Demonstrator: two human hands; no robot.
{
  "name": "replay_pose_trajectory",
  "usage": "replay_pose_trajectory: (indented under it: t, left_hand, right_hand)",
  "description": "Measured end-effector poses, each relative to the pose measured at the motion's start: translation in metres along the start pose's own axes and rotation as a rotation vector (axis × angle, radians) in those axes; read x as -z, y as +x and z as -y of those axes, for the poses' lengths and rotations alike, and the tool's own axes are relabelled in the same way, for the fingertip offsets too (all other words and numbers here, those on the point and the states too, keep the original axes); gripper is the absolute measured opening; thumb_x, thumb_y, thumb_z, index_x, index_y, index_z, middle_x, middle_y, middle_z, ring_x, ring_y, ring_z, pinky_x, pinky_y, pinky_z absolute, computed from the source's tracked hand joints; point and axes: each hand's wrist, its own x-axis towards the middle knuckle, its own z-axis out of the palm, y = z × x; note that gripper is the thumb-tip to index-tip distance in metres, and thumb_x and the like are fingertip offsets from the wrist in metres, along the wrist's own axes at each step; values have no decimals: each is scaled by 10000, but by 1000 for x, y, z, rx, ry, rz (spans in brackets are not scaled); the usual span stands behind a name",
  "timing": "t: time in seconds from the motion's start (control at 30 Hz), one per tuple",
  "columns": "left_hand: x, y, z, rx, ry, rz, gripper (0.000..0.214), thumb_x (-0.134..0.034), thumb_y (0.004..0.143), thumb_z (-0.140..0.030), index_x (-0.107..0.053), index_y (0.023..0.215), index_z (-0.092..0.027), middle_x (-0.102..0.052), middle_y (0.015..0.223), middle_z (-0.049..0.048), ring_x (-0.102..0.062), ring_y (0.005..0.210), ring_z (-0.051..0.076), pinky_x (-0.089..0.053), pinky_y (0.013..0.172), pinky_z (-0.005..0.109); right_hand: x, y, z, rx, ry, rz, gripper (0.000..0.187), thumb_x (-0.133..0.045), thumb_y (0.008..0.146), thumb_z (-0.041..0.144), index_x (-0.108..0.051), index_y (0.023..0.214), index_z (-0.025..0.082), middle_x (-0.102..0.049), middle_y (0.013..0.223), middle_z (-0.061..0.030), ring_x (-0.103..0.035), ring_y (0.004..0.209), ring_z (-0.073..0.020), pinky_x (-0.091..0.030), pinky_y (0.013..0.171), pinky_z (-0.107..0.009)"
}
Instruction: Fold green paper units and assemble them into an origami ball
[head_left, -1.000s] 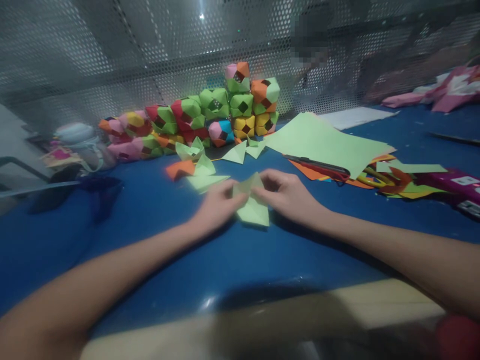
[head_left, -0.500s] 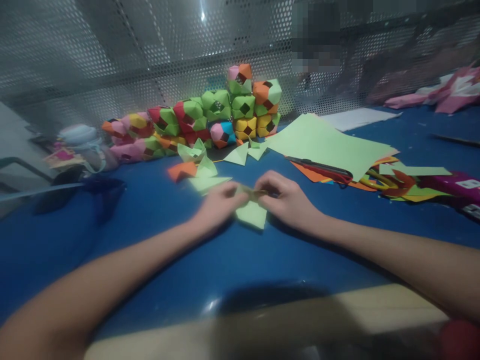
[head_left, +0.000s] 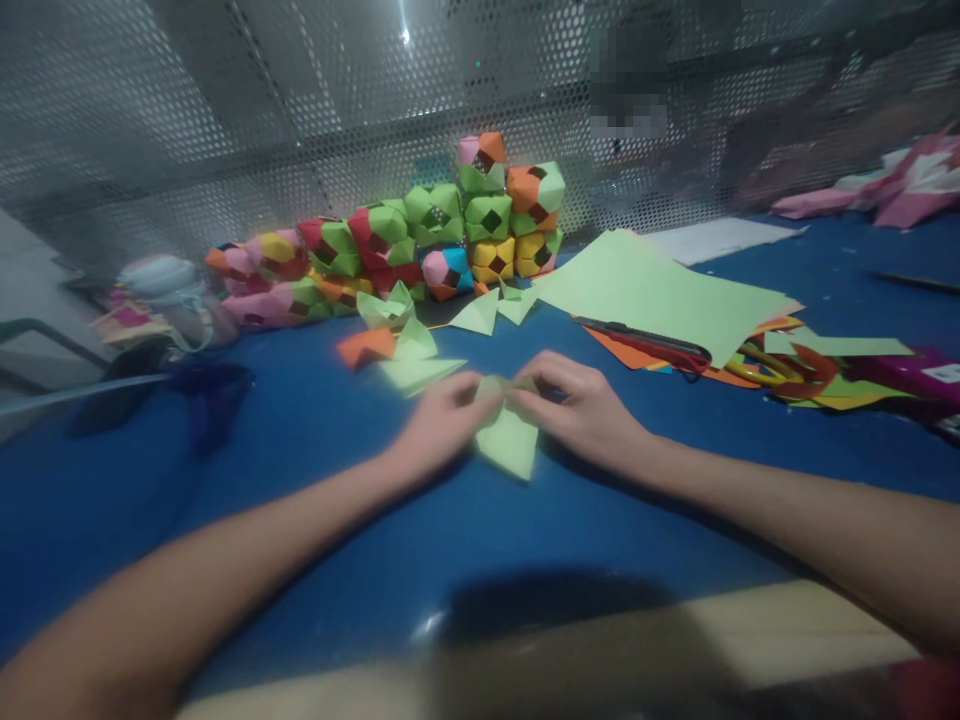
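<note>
A small light-green folded paper piece (head_left: pixel 510 440) lies on the blue table (head_left: pixel 315 520) in the middle of the view. My left hand (head_left: pixel 439 425) pinches its left upper edge with fingers curled. On the other side my right hand (head_left: pixel 581 410) pinches the top of the same piece, fingers bent. The two hands nearly touch over the paper. Just behind them lie more folded green pieces (head_left: pixel 416 360) and one orange piece (head_left: pixel 365 346).
A row of multicoloured paper cubes (head_left: pixel 420 240) is stacked against the perforated metal wall (head_left: pixel 225 120). Flat green sheets (head_left: pixel 660 285), orange sheets, a dark pen (head_left: pixel 645 338) and scissors (head_left: pixel 757 365) lie right. A bottle (head_left: pixel 161 290) and dark cloth (head_left: pixel 202 385) sit left.
The upright flap of the green piece has been folded down flat, and both hands have closed in on its top edge. The view has shifted slightly.
</note>
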Motion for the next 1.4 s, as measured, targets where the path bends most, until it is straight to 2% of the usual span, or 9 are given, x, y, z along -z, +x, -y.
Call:
replay_pose_trajectory:
  t: [0.13,0.33,0.43,0.57,0.67,0.77,0.87,1.13,1.4]
  left_hand:
    - [0,-1,0,22,11,-15,271,-589,752,-375,-478,631,-159,-456,610,-32,-393,584,93,-322,538,226]
    - [2,1,4,30,-31,-22,258,-596,745,-375,-504,637,-159,-479,621,-23,-416,588,99,-343,544,233]
    - [2,2,4,25,-36,-31,252,-591,750,-379,-519,651,-159,-507,642,-14,-439,606,107,-362,561,242]
    - [3,1,4,22,-15,-22,242,-584,764,-375,-521,676,-158,-521,658,-10,-462,617,113,-367,569,247]
    - [3,-1,3,13,14,-10,247,-574,777,-374,-514,671,-159,-498,636,-20,-445,606,108,-353,560,242]
    - [2,-2,1,-13,43,6,241,-567,787,-359,-515,663,-158,-485,633,-28,-426,600,100,-340,556,236]
    - [2,-3,-2,-32,79,18,232,-565,791,-348,-527,665,-157,-483,629,-33,-423,591,96,-327,549,232]
    - [2,-3,-4,-34,60,44,206,-564,788,-313,-573,665,-148,-522,636,-22,-445,598,97,-346,565,229]
    - [2,-1,-1,-26,-7,54,180,-580,782,-313,-626,844,-151,-602,749,14,-522,677,123,-406,616,245]
  right_hand:
    - [1,0,0,-115,14,-38,157,-580,810,199,-600,656,172,-596,676,-11,-535,640,-124,-404,582,-255]
    - [1,-2,-1,35,49,-9,187,-530,843,183,-708,899,200,-678,843,-42,-606,771,-150,-474,696,-288]
    - [5,-2,4,-6,108,48,223,-521,859,266,-713,958,211,-670,922,-54,-605,836,-167,-477,729,-300]
    - [8,2,9,-359,416,23,378,-434,894,440,-712,915,186,-683,938,-65,-603,890,-196,-453,820,-335]
    - [5,7,5,-645,740,-30,435,-476,844,530,-690,827,151,-666,748,-71,-590,697,-177,-463,700,-321]
    - [2,9,2,-731,877,43,342,-611,767,487,-640,670,160,-602,631,-32,-534,605,-136,-433,614,-272]
    - [2,9,3,-701,807,119,318,-689,704,458,-610,609,165,-566,604,0,-515,617,-121,-409,609,-254]
    - [11,10,11,-515,328,229,239,-638,743,390,-677,826,169,-670,794,-23,-574,731,-146,-434,682,-272]
    - [9,7,7,-428,233,238,304,-618,756,465,-601,774,162,-589,686,-10,-511,619,-124,-407,554,-249]
